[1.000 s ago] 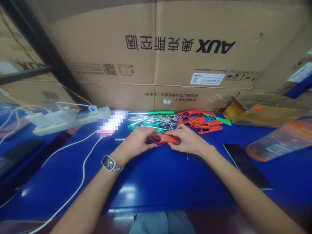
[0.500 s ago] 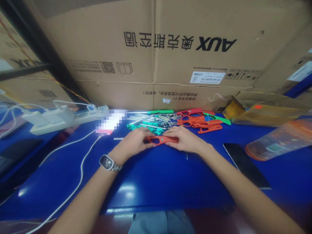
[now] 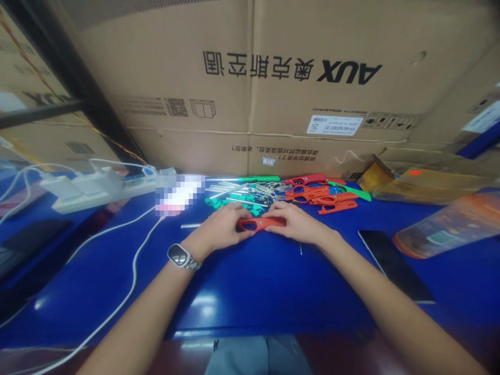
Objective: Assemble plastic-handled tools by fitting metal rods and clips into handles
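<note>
An orange lighter casing (image 3: 261, 224) with a loop-shaped opening lies sideways between my hands, just above or on the blue table. My left hand (image 3: 222, 228) has its fingers closed on the casing's left end. On the right end, the fingers and thumb of my right hand (image 3: 299, 223) are pinched. A metal tube (image 3: 189, 226) sticks out to the left of my left hand, and a thin metal piece (image 3: 301, 249) shows below my right wrist. Just behind my hands are teal plastic pieces (image 3: 253, 209), metal tubes (image 3: 224, 188) and small wired parts (image 3: 269, 191).
More orange and red casings (image 3: 326, 195) lie behind my right hand, near a green-handled screwdriver (image 3: 258, 179). A phone (image 3: 394, 265) and a plastic jar (image 3: 449, 224) are at right. A power strip (image 3: 101, 190) with cables is at left; a large carton (image 3: 253, 94) stands behind.
My left hand has shifted slightly to the right along with the casing's left end. The grip of both hands looks the same, and the view has moved a little.
</note>
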`<state>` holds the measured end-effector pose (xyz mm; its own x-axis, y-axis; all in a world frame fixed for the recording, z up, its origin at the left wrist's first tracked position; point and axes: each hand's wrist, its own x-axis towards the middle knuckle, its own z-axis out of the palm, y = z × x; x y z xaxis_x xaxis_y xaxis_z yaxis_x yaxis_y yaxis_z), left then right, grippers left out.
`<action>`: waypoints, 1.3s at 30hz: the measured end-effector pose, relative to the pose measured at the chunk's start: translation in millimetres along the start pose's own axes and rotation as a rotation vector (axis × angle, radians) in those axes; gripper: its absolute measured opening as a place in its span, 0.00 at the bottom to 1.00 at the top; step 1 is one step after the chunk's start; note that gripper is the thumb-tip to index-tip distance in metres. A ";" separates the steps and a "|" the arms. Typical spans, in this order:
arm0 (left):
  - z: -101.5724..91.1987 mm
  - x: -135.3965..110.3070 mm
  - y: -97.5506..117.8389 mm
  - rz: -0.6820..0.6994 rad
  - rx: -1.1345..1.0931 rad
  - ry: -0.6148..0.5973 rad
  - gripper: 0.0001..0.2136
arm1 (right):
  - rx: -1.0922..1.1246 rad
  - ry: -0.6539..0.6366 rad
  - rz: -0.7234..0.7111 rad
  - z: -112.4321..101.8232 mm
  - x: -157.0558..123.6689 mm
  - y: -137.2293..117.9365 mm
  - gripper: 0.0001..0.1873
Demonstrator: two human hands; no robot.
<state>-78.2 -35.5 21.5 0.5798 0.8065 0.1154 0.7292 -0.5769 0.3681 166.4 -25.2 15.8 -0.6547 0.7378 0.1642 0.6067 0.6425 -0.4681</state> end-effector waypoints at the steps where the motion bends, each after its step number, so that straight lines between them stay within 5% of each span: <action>1: 0.4 0.0 0.3 0.001 0.003 -0.001 0.16 | 0.002 -0.004 0.005 0.0 0.4 -0.2 0.16; 20: 7.1 2.2 -4.3 0.092 -0.163 0.012 0.11 | 0.161 -0.004 0.192 -0.3 3.6 -21.6 0.12; 28: 0.1 3.4 6.9 0.151 0.060 0.120 0.08 | 0.400 -0.039 0.283 3.3 -1.8 -29.3 0.11; 32: -3.7 3.8 11.5 0.122 0.170 0.307 0.14 | 0.205 0.174 0.196 5.2 -4.7 -34.1 0.10; 35: -3.9 3.2 13.1 -0.002 0.145 0.607 0.24 | 0.203 0.271 0.217 8.7 -5.7 -36.1 0.10; 39: 6.3 7.4 15.3 -0.234 -0.322 0.931 0.23 | 0.241 0.355 0.241 17.8 -4.1 -39.1 0.09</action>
<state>-60.5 -39.1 22.2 -0.1792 0.7544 0.6315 0.5761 -0.4399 0.6889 137.3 -57.0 18.0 -0.2884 0.9117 0.2927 0.5729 0.4092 -0.7102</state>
